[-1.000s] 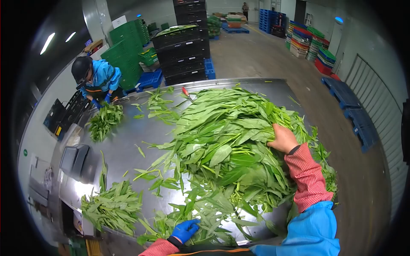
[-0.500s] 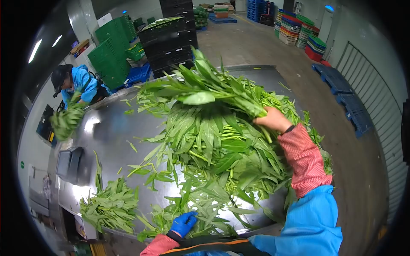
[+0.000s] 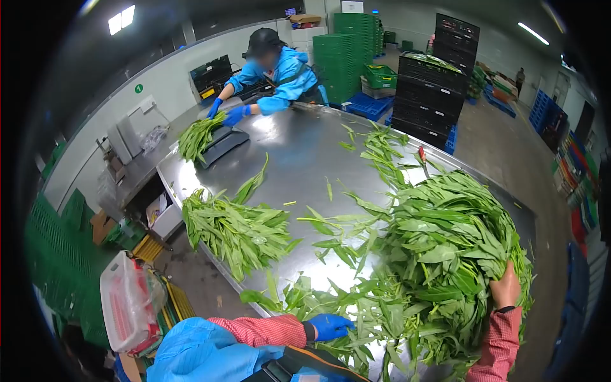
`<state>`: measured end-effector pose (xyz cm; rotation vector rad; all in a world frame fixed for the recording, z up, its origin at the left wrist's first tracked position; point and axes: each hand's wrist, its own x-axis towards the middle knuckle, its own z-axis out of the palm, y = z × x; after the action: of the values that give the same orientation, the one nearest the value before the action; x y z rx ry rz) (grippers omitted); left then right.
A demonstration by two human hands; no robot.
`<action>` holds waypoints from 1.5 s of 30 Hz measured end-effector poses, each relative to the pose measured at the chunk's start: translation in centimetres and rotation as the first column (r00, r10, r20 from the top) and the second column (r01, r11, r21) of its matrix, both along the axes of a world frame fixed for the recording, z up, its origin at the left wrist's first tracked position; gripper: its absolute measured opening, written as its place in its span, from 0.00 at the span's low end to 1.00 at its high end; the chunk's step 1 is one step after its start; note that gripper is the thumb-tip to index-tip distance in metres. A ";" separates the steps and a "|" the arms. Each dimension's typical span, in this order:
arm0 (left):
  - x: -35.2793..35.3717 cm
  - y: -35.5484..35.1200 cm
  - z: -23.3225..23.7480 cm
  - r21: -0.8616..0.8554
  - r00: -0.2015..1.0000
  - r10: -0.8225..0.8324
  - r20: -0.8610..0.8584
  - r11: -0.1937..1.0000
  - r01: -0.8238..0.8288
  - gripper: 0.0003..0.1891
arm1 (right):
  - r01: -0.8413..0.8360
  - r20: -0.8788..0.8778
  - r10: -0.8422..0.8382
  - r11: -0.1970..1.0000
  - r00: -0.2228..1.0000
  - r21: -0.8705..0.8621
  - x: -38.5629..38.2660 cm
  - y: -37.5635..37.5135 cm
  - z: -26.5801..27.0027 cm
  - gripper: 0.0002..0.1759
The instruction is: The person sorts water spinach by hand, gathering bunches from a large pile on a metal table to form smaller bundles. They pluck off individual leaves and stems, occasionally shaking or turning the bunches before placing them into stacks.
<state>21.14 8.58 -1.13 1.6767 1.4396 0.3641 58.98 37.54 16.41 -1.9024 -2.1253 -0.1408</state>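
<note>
A large pile of leafy greens with long narrow leaves and pale stems, like water spinach (image 3: pixel 445 235), covers the right side of the metal table (image 3: pixel 299 172). My right hand (image 3: pixel 506 286), bare, is closed around a bunch at the pile's right edge, its fingers partly hidden by leaves. My left hand (image 3: pixel 332 326), in a blue glove, rests low over loose leaves near the table's front edge, fingers stretched out and holding nothing visible. A separate bunch of greens (image 3: pixel 238 232) lies at the table's left front.
Across the table a co-worker in blue (image 3: pixel 280 79) holds greens with gloved hands over a dark grey tray-like object (image 3: pixel 224 146). A red-handled tool (image 3: pixel 422 156) lies beside the pile. Black crates (image 3: pixel 429 95) and green crates (image 3: pixel 332 67) stand behind; a white bin (image 3: pixel 124 299) is at left.
My view has swung left. My right hand has lowered its raised bunch onto the pile. The co-worker has brought their greens over the grey object. My left hand stays low over the leaves.
</note>
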 end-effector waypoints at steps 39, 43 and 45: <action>-11.9 -0.8 6.9 0.085 0.982 -0.179 -0.068 0.979 0.184 0.30 | -0.911 -0.204 -0.979 0.080 0.005 -0.405 -26.9 -25.7 -19.2 0.12; -8.8 2.4 10.8 0.558 0.756 -0.264 -0.599 0.540 0.631 0.32 | -0.940 -0.356 -0.925 -0.005 0.134 -0.341 -26.6 -26.3 -16.7 0.14; -7.9 3.8 10.1 0.618 0.720 -0.297 -0.628 0.372 0.693 0.29 | -0.957 -0.520 -0.833 -0.039 0.189 -0.286 -26.4 -27.1 -15.3 0.16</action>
<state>13.21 12.42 8.95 3.0793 0.9015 0.3566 32.55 10.42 1.06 -0.7600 -0.7100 2.8809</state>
